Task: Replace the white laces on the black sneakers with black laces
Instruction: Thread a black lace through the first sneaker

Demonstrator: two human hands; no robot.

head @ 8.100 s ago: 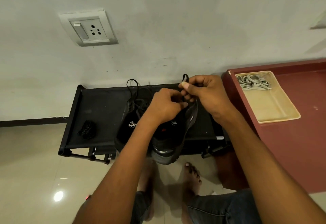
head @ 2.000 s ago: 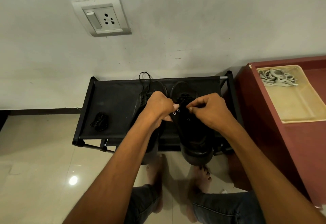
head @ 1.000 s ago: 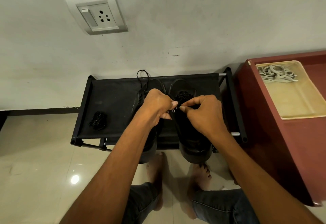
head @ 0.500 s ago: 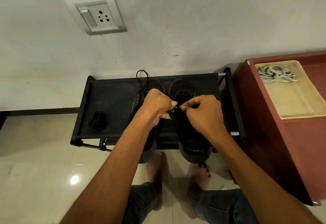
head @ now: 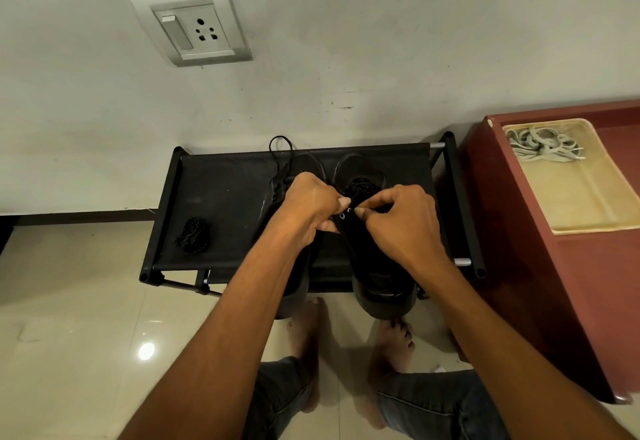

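Dim indoor light, floor (head: 86,318) glare spot, wide-angle edge distortion

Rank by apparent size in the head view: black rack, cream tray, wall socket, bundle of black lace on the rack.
1. Black rack
2. Cream tray
3. Wall socket, though depth differences make true size unsure
4. Bundle of black lace

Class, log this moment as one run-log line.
stage: lacing right sneaker | left hand: holds eyelet flap | right hand: pinches black lace | white laces: in tray
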